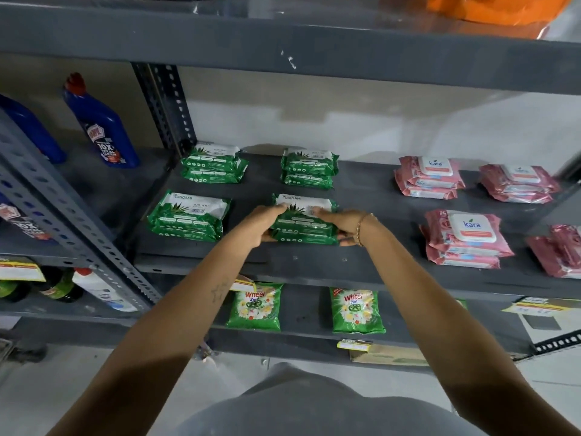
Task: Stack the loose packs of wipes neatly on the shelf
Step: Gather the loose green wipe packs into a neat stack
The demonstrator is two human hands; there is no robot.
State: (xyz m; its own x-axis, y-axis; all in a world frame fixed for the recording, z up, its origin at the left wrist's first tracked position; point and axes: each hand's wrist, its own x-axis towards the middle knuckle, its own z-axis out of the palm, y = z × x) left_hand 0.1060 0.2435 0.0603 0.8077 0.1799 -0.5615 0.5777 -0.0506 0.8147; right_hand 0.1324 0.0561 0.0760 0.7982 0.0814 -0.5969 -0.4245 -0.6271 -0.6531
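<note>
On the dark grey shelf [371, 265] lie stacks of green Origami wipes packs and pink Kara wipes packs. My left hand [262, 223] and my right hand [341, 223] grip the two ends of the front middle green stack [303, 221], which rests on the shelf. Another green stack [188, 215] lies to its left, and two more green stacks [213, 163] [309, 168] sit behind. Pink stacks [429, 177] [518, 184] [465, 239] occupy the right side, with a looser pink pack [559, 253] at the far right edge.
Blue cleaner bottles [100, 124] stand on the left bay behind a perforated upright [166, 105]. Green Wheel detergent bags [254, 306] [356, 309] lie on the shelf below. The shelf above [283, 45] overhangs close over the wipes.
</note>
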